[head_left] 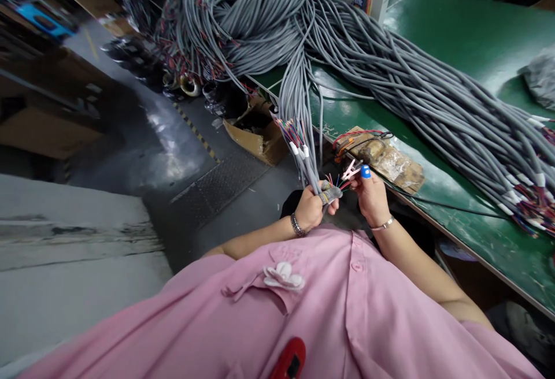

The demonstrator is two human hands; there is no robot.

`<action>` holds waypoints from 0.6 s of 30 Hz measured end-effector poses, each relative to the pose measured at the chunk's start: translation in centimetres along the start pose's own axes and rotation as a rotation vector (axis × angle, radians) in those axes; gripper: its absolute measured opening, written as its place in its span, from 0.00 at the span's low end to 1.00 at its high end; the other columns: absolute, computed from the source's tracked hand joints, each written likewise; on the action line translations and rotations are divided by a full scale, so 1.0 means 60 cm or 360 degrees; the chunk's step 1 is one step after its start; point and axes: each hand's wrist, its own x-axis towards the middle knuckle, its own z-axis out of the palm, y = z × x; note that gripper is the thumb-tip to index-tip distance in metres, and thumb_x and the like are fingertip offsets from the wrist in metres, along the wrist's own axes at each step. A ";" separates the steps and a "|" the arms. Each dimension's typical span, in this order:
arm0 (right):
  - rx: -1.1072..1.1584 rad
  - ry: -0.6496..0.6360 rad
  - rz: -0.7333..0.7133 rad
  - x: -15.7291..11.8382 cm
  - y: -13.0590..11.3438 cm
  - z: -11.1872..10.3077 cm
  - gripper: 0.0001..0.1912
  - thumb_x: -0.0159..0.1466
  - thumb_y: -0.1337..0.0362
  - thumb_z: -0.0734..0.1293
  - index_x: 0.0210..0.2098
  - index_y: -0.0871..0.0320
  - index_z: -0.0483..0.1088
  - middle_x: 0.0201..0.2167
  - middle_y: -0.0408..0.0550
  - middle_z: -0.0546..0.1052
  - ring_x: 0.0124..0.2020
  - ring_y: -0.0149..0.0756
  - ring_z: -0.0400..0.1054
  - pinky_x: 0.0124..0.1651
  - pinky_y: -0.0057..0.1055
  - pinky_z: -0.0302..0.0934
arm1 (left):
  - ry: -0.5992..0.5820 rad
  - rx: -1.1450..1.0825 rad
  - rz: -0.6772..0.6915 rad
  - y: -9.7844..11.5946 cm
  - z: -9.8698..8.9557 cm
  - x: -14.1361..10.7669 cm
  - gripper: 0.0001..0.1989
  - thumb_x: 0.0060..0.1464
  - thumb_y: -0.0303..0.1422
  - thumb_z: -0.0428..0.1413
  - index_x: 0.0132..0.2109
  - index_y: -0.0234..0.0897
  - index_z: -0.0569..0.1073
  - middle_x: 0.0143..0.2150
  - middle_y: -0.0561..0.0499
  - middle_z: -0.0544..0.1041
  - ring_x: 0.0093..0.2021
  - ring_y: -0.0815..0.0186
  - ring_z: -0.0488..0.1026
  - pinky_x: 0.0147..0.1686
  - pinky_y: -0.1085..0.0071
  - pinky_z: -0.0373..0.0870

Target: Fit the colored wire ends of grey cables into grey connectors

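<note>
- Closest in, the left hand [309, 208] is wrapped round a bunch of grey cables [309, 172] at the bench edge; grey covers [330, 195] sheathe some of its fingertips.
- Just beside it, the right hand [373, 197], a blue cap [366, 171] on one digit, has its fingertips by the coloured wires [344, 185] and a small pink piece [350, 170]; what exactly they pinch, I cannot tell.
- Those thin wires look soft and easily nicked, so a light fingertip hold suits them.
- The cables seem springy, smooth, perhaps slippery; a full-palm grip just behind the wire ends should steady them.
- Beyond, a taped cardboard piece [403, 174] lies on the green bench [451, 26].
- Farther off, a looped cable heap [260, 15] looks heavy and probably drags on the held part.
</note>
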 end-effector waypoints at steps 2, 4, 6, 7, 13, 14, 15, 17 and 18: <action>0.0034 -0.0028 0.0051 0.002 0.002 0.001 0.22 0.58 0.41 0.67 0.29 0.55 0.73 0.25 0.42 0.74 0.23 0.27 0.63 0.28 0.26 0.59 | 0.0001 -0.0005 0.0008 0.000 -0.001 0.001 0.17 0.43 0.43 0.64 0.28 0.33 0.70 0.19 0.53 0.72 0.15 0.73 0.65 0.15 0.75 0.61; 0.0172 -0.0133 0.0206 0.007 0.001 0.006 0.23 0.57 0.40 0.67 0.31 0.55 0.73 0.26 0.43 0.75 0.24 0.28 0.65 0.28 0.27 0.61 | 0.0003 -0.0009 0.0012 -0.001 0.000 0.002 0.17 0.43 0.43 0.64 0.28 0.33 0.70 0.19 0.53 0.72 0.15 0.73 0.65 0.15 0.75 0.60; 0.0302 -0.0199 0.0328 0.011 -0.003 0.012 0.23 0.56 0.41 0.69 0.33 0.55 0.73 0.28 0.43 0.76 0.25 0.29 0.66 0.28 0.27 0.62 | 0.0007 -0.0015 0.0024 -0.003 0.000 0.003 0.17 0.44 0.43 0.64 0.28 0.33 0.70 0.19 0.53 0.72 0.15 0.73 0.65 0.15 0.76 0.60; 0.0350 -0.0205 0.0358 0.013 -0.004 0.015 0.22 0.55 0.42 0.70 0.33 0.55 0.74 0.28 0.43 0.76 0.25 0.29 0.66 0.29 0.27 0.62 | 0.0007 -0.0022 0.0033 -0.005 0.000 0.004 0.17 0.44 0.42 0.64 0.28 0.33 0.70 0.18 0.53 0.72 0.15 0.73 0.65 0.15 0.76 0.60; 0.0453 -0.0112 0.0335 0.018 -0.003 0.021 0.18 0.54 0.46 0.73 0.32 0.55 0.73 0.29 0.42 0.77 0.29 0.31 0.70 0.34 0.28 0.66 | 0.0047 -0.0047 0.0033 -0.010 -0.003 0.009 0.16 0.44 0.41 0.64 0.28 0.34 0.70 0.19 0.54 0.72 0.15 0.73 0.66 0.15 0.76 0.61; 0.0460 -0.0109 0.0333 0.018 -0.002 0.021 0.18 0.54 0.47 0.73 0.31 0.55 0.73 0.29 0.42 0.77 0.29 0.31 0.70 0.34 0.28 0.66 | 0.0053 -0.0049 0.0033 -0.010 -0.004 0.009 0.15 0.44 0.41 0.64 0.28 0.34 0.70 0.19 0.54 0.72 0.15 0.73 0.66 0.15 0.76 0.61; 0.0467 -0.0110 0.0336 0.018 -0.001 0.021 0.18 0.54 0.47 0.73 0.31 0.55 0.74 0.29 0.43 0.78 0.29 0.31 0.70 0.34 0.28 0.66 | 0.0057 -0.0052 0.0034 -0.010 -0.004 0.009 0.15 0.44 0.41 0.64 0.29 0.33 0.70 0.19 0.54 0.72 0.15 0.73 0.66 0.15 0.76 0.61; 0.0468 -0.0109 0.0337 0.018 0.000 0.020 0.18 0.54 0.47 0.73 0.31 0.55 0.74 0.29 0.43 0.78 0.28 0.30 0.70 0.34 0.28 0.66 | 0.0070 -0.0055 0.0028 -0.009 -0.004 0.008 0.15 0.44 0.41 0.64 0.29 0.33 0.70 0.19 0.54 0.72 0.15 0.73 0.66 0.15 0.76 0.61; 0.0457 -0.0108 0.0335 0.018 0.000 0.020 0.18 0.54 0.47 0.73 0.31 0.55 0.74 0.29 0.43 0.78 0.28 0.30 0.69 0.33 0.28 0.66 | 0.0079 -0.0053 0.0021 -0.008 -0.004 0.007 0.16 0.44 0.41 0.64 0.29 0.34 0.70 0.19 0.54 0.72 0.15 0.73 0.66 0.15 0.76 0.61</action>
